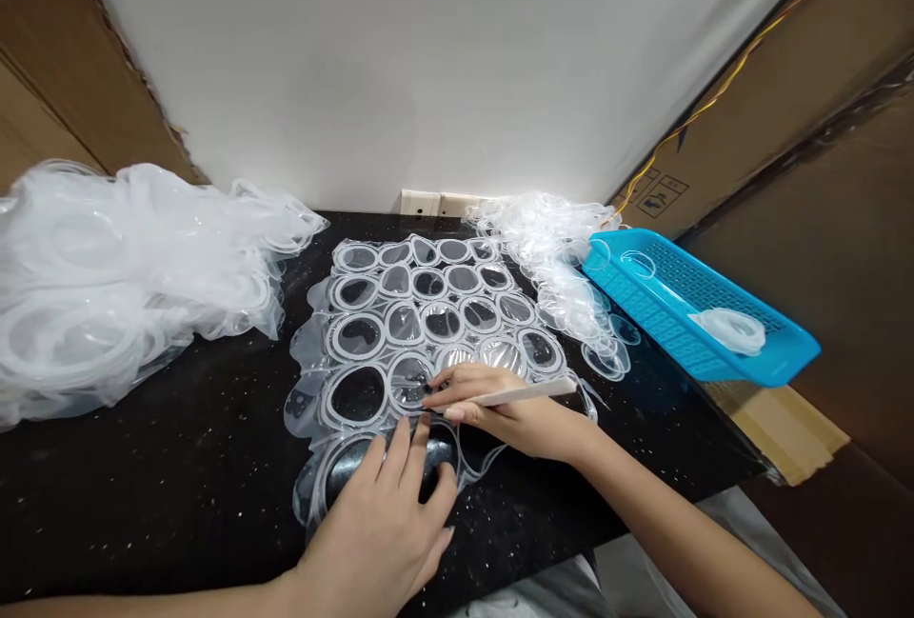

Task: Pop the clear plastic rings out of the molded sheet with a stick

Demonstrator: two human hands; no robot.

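A clear plastic sheet point(381, 323) with rows of white-edged rings lies flat on the black table. My left hand point(389, 513) presses on the sheet's near end, fingers spread. Held like a pen in my right hand point(518, 413) is a slim, flat white-handled tool point(532, 393), its handle slanting up to the right. Its tip points down at the sheet just beyond my left fingertips. My fingers cover the tip, so its kind does not show. Several ring openings show the black tabletop through them.
A heap of frosted ring sheets point(143, 256) lies at the left. Loose clear discs and scraps point(549, 247) pile up behind, beside a blue plastic basket point(714, 299) holding a bundle of white rings point(732, 329). Cardboard point(806, 104) stands on the right; sockets point(421, 204) line the wall's foot.
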